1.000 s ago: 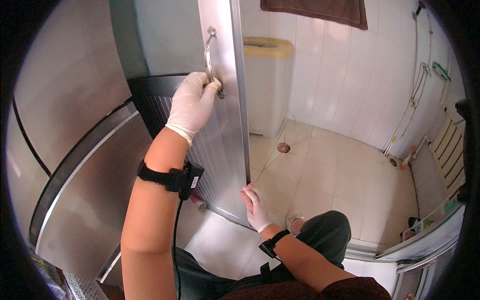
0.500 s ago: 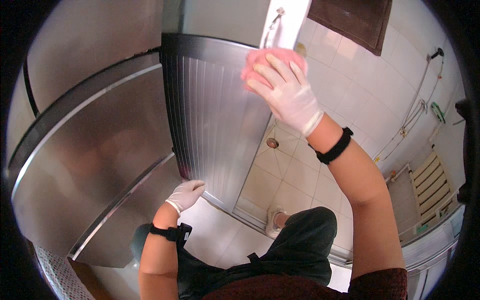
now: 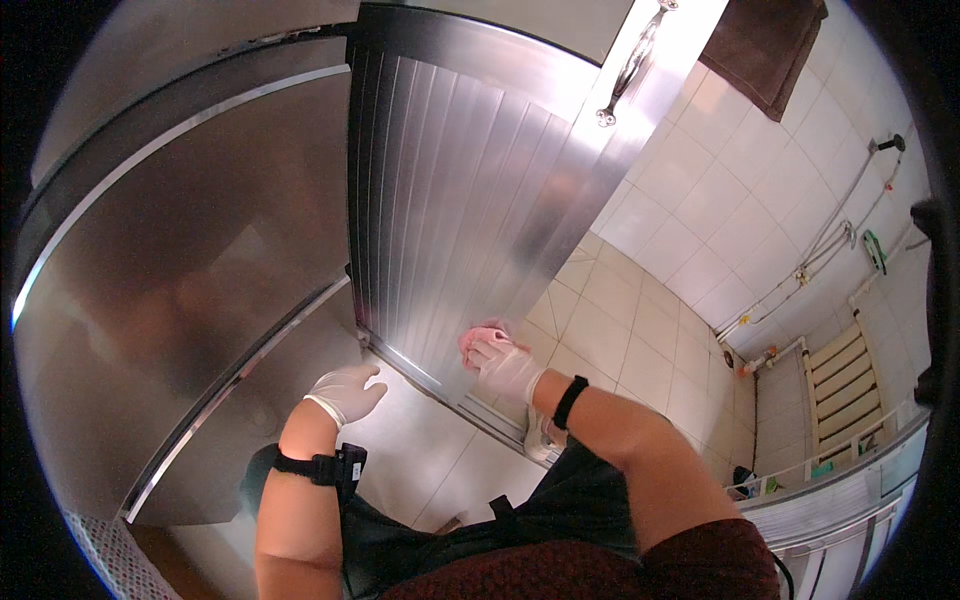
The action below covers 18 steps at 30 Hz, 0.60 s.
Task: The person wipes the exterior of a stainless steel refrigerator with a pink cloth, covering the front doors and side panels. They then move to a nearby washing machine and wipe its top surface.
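Observation:
A ribbed silver metal door [image 3: 450,180] stands in front of me, with an ornate metal handle [image 3: 636,62] near its upper right edge. My right hand [image 3: 505,370], in a white glove, presses a pink cloth [image 3: 484,343] against the lower right part of the door. Its fingers lie over the cloth. My left hand [image 3: 347,394], also gloved in white, hovers near the foot of the door by the metal refrigerator-like panel [image 3: 190,260]. Thumb and fingers are apart there, and nothing shows between them.
Beyond the door's right edge lie a tiled floor [image 3: 610,330] and a white tiled wall [image 3: 720,190]. A brown towel [image 3: 765,50] hangs at the upper right. A hose [image 3: 825,245] and a slatted beige rack [image 3: 845,385] are on the right. A door track [image 3: 500,425] crosses the floor.
My right hand has moved the pink cloth from beside the handle down to the door's lower part. My left hand has shifted slightly left, its fingers spreading. The view has tilted.

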Motion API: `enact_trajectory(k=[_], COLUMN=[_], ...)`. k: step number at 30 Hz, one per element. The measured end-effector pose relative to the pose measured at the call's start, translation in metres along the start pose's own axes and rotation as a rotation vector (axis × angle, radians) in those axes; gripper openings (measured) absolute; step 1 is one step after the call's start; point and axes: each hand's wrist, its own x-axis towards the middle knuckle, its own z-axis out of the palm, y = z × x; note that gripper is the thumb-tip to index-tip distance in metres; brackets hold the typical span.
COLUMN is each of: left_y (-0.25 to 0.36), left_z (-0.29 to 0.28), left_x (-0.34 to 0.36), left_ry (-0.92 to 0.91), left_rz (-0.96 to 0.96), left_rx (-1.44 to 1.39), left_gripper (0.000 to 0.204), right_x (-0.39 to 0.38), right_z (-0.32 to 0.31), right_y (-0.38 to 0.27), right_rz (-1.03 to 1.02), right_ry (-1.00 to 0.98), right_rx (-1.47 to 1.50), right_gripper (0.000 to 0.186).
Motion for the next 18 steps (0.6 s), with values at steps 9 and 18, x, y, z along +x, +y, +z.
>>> enact_trajectory(k=[9, 18], left_y=[0.015, 0.026], left_z=[0.007, 0.001], left_x=[-0.005, -0.013], left_ry=[0.009, 0.027], left_rz=[0.061, 0.058], left_rx=[0.043, 0.03], left_gripper=[0.059, 0.059], right_x=[0.024, 0.024], right_z=[-0.276, -0.153], right_y=[0.152, 0.08], right_rz=[0.04, 0.263], right_ry=[0.366, 0.248], right_rx=[-0.122, -0.278], right_gripper=[0.034, 0.044])
